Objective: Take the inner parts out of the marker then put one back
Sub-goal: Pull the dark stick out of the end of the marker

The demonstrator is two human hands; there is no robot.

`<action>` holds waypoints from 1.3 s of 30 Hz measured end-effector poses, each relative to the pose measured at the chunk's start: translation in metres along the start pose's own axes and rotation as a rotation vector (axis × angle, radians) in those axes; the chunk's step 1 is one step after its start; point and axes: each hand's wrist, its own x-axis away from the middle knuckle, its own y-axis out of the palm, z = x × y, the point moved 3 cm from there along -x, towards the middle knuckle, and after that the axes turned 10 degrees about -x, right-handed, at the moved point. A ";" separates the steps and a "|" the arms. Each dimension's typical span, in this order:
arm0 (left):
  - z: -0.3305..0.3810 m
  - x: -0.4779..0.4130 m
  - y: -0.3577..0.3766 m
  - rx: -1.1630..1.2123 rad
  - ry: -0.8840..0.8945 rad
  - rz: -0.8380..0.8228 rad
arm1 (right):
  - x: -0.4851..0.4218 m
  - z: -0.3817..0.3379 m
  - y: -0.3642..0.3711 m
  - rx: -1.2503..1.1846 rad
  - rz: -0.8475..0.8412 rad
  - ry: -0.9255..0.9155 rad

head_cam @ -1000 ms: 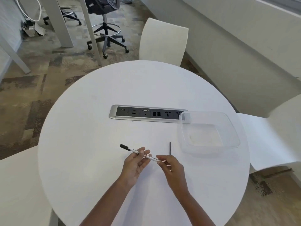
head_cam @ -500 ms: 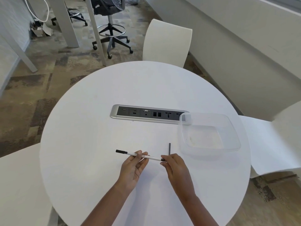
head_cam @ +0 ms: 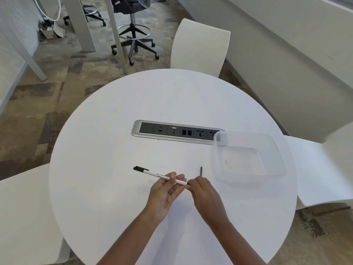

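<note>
Marker: the marker [head_cam: 156, 174] was held just above the worktop [head_cam: 114, 159], lying nearly level, with its black cap [head_cam: 138, 168] pointing away to the person's left and its open rear end toward the right.
Left hand: the left hand [head_cam: 164, 192] lay palm-up, fingers curled lightly round the white barrel. It seemed to serve as a cradle that kept the barrel steady and aimed at the other hand.
Right hand: the right hand [head_cam: 205, 194] was bunched at the barrel's rear end, fingertips pinched together there. A speck of black showed at that end, but the knuckles hid exactly what was between the fingertips.
Removed part: a thin dark rod [head_cam: 201, 171] lay by itself on the worktop just beyond the right hand, apart from the marker. It was probably an inner part already taken out and left within reach.
Clear container: the clear container [head_cam: 278, 148] sat near the rod on the right with nothing visible in it, one corner overlapping the socket panel [head_cam: 177, 133]. It may have been meant to hold parts.
Step in hand: it looked like work at the tail of the barrel, either pulling a piece out or seating one. The view did not show which.
Risk: the pieces were slender, so a slipped pinch could send one rolling across the smooth top.
</note>
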 end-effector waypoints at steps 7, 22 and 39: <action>0.003 0.002 0.001 -0.060 0.064 0.025 | -0.002 -0.005 0.000 0.008 -0.005 0.018; 0.011 0.010 -0.002 -0.287 0.160 -0.054 | -0.006 -0.011 -0.001 -1.263 -0.299 1.260; 0.006 0.015 -0.003 0.008 0.037 0.038 | 0.006 -0.027 -0.014 -0.179 0.064 0.081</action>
